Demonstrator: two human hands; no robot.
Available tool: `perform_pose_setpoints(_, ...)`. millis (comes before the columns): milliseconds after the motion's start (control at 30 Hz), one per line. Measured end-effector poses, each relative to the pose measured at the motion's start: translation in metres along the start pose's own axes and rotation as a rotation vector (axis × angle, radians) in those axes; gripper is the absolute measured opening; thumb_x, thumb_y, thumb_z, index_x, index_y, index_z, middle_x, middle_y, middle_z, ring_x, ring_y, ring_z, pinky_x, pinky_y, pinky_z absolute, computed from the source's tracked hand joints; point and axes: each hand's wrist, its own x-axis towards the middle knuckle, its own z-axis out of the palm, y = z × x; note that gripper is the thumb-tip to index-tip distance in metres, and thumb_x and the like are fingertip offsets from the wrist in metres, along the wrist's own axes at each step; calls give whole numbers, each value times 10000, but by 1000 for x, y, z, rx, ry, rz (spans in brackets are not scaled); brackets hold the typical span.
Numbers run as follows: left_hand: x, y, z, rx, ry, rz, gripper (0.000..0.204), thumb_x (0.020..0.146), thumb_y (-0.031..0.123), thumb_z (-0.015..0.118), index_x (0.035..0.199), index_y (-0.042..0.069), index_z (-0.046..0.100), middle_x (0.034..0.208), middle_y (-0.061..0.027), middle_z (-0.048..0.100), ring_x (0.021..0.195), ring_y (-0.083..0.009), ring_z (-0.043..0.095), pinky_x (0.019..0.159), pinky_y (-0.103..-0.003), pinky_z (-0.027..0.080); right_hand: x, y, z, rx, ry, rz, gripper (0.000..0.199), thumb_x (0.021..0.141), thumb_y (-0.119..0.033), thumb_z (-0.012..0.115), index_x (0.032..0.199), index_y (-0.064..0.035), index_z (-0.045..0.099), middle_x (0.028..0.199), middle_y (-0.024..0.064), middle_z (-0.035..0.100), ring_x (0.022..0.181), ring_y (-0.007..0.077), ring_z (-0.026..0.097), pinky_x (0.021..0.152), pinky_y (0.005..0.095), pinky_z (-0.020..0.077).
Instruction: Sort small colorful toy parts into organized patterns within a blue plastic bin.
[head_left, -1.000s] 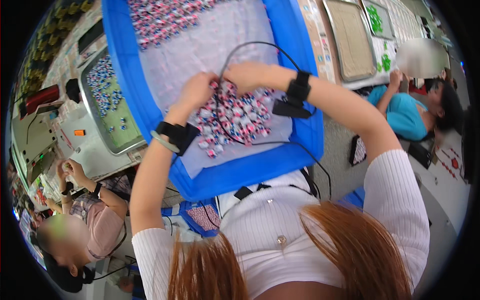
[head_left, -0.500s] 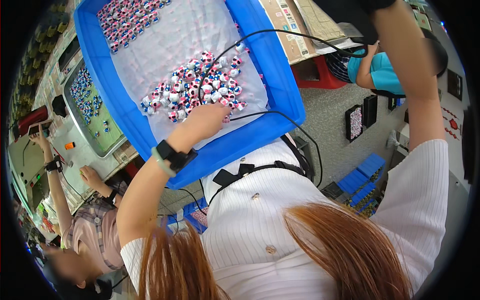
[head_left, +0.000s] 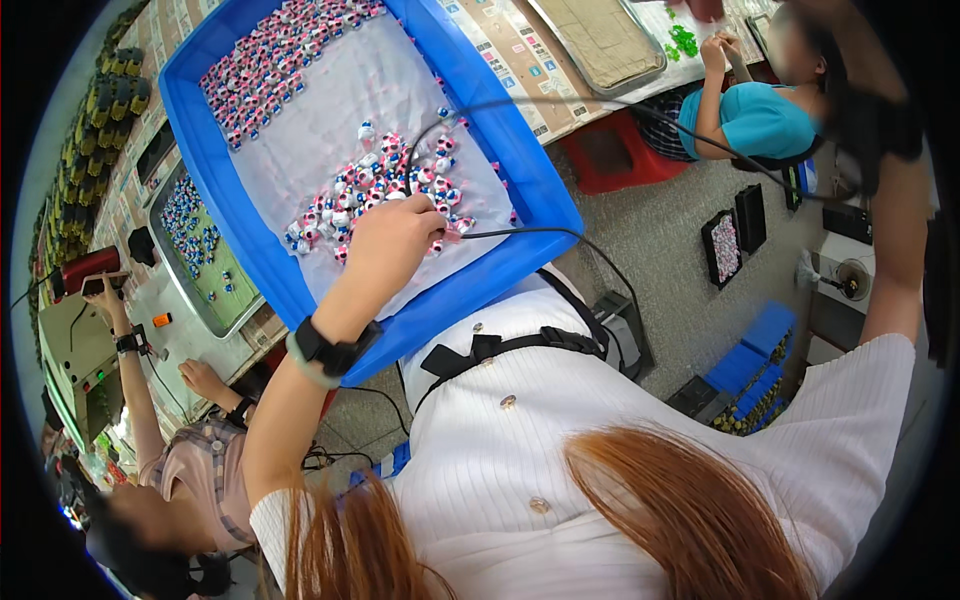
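Observation:
My left hand [head_left: 393, 240] reaches over the near part of a blue plastic tray [head_left: 230, 222] lined with a white sheet [head_left: 325, 115]. Its fingers are curled together at the edge of a pile of small pink, white and blue figures [head_left: 375, 185]. Something pinkish shows at the fingertips, too small to make out. A black cable [head_left: 515, 233] passes beside these fingertips. My right arm is raised at the upper right, a dark band around the wrist. Only a blurred part of my right hand [head_left: 848, 35] shows, and its fingers cannot be made out.
More figures [head_left: 270, 75] cover the tray's far left. A metal tray [head_left: 235, 318] of small blue pieces stands at left, near a co-worker [head_left: 200, 450]. Another person [head_left: 765, 120] sits at upper right by a red stool [head_left: 610, 150]. Blue bins [head_left: 745, 360] stand on the floor.
The view has shifted, showing more of the table and the seated person at upper right. My raised right arm has swung outward to the right. My left hand stays at the pile.

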Motion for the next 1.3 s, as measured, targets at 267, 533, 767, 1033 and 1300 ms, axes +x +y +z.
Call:
perform_pose_setpoints(267, 69, 111, -41, -263, 224, 244, 77, 645, 126, 616, 716, 104, 596, 662, -22, 509, 628, -199, 524, 552, -315, 433, 4, 90, 169, 349, -49, -469, 359, 840, -280, 487, 1029, 24, 493, 808, 120, 586, 716, 197, 564, 658, 283, 444)
perform_pose_setpoints(533, 103, 166, 34, -690, -163, 337, 107, 674, 77, 607, 773, 44, 588, 757, -54, 559, 716, -270, 548, 599, -340, 447, -38, 179, 262, 1456, -265, 16, 247, 817, -165, 546, 990, 9, 522, 834, 30, 575, 722, 89, 555, 636, 202, 451)
perform_pose_setpoints(767, 108, 172, 53, -590, -708, 69, 226, 721, 73, 559, 943, 42, 584, 863, -157, 595, 808, -275, 574, 687, -337, 452, -46, 229, 324, 1323, -234, 46, 257, 742, -82, 614, 949, 39, 522, 853, 68, 603, 797, 113, 577, 731, 204, 436)
perform_pose_setpoints(1033, 120, 182, 113, -647, -903, 551, 220, 704, 66, 574, 921, 33, 586, 895, -104, 591, 854, -272, 534, 761, -337, 409, -63, 231, 347, 1438, -68, -84, 241, 725, -110, 644, 906, 20, 553, 825, 57, 604, 773, 109, 573, 708, 210, 433)
perform_pose_setpoints(1300, 126, 184, 117, -761, -886, 481, 154, 676, 117, 601, 822, 77, 629, 900, -67, 605, 872, -250, 540, 776, -322, 410, -77, 210, 338, 911, 274, -316, 147, 694, -115, 655, 774, -11, 590, 751, 60, 594, 678, 157, 570, 625, 264, 437)
